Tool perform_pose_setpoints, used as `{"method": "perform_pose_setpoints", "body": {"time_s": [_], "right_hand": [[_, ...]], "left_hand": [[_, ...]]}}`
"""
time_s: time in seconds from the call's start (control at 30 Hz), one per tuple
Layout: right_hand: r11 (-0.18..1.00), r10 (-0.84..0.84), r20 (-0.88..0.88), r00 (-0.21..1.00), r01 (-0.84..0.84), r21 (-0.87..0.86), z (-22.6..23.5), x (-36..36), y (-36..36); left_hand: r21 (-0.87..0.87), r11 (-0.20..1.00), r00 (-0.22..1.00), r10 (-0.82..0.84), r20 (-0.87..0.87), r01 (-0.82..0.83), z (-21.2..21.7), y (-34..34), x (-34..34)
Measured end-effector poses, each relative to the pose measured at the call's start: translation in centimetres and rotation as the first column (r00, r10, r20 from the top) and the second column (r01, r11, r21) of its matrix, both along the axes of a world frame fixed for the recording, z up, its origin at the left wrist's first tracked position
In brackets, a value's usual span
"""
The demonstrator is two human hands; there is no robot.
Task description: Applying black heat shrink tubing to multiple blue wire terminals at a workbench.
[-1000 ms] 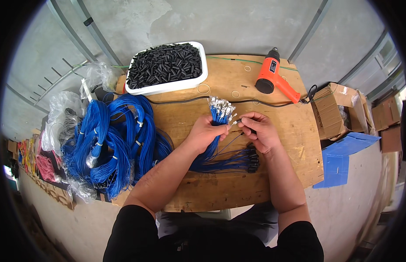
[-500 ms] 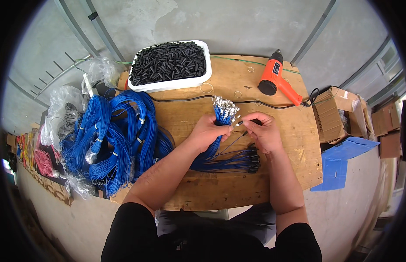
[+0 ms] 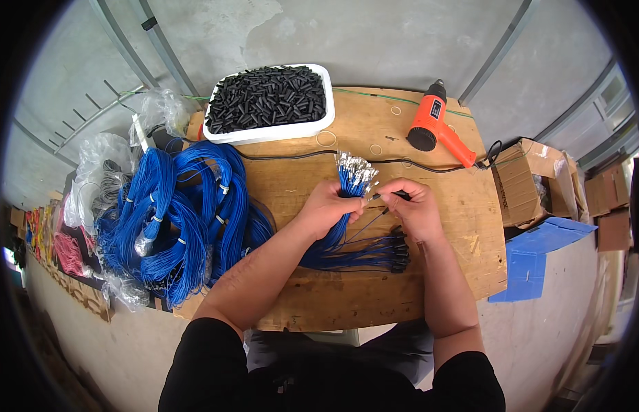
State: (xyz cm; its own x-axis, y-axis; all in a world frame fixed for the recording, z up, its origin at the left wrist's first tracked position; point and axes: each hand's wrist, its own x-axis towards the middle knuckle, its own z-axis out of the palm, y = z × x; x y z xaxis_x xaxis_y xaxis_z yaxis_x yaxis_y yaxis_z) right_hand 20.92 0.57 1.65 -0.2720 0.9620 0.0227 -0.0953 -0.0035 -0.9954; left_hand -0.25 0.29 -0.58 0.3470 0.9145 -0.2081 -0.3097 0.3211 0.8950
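My left hand (image 3: 328, 208) is closed around a bundle of blue wires (image 3: 332, 237), whose silvery metal terminals (image 3: 356, 169) fan out above the fist. Close beside it, my right hand (image 3: 417, 211) pinches a small black sleeve (image 3: 402, 195) at the end of one wire, with a terminal near my left thumb. Another wire with a black sleeve on it slants below my right fingers. Below the hands, several wire ends with black sleeves (image 3: 399, 251) lie bunched on the wooden table (image 3: 374, 295). My fingertips partly hide the pinched piece.
A white tray (image 3: 270, 133) full of short black sleeves stands at the back. An orange heat gun (image 3: 435, 122) lies at the back right, its black cord crossing the table. Tied blue wire coils (image 3: 172, 237) fill the left side. A cardboard box (image 3: 515, 189) sits off the right edge.
My right fingers have shifted slightly at the black sleeve, and less of the terminal shows beside them. My left hand keeps its hold on the wires.
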Motion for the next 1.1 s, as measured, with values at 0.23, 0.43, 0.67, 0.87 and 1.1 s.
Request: {"method": "perform_pose_setpoints", "body": {"time_s": [0.23,0.43,0.67,0.87,1.1], "right_hand": [[0.995,-0.043,-0.046,0.998,0.039,-0.088,0.3,0.4,0.1],[0.953,-0.059,-0.273,0.96,-0.027,-0.301,0.7,0.9,0.7],[0.84,-0.019,-0.485,0.874,-0.249,-0.482,-0.2,1.7,1.2],[0.861,0.004,-0.436,0.9,-0.226,-0.457,-0.2,1.3,1.0],[0.866,-0.008,-0.392,0.92,-0.19,-0.462,0.3,0.9,0.7]], "left_hand": [[0.005,1.0,0.999,0.013,0.037,-0.013,0.2,-0.2,0.3],[0.023,0.999,0.999,0.032,0.032,-0.033,0.4,-0.4,0.3],[0.082,0.997,1.0,-0.008,0.022,0.006,0.5,-0.4,0.5],[0.097,0.995,1.0,-0.025,-0.003,0.025,0.8,-0.5,0.5],[0.078,0.997,1.0,-0.02,-0.013,0.021,0.7,-0.4,0.5]]}}
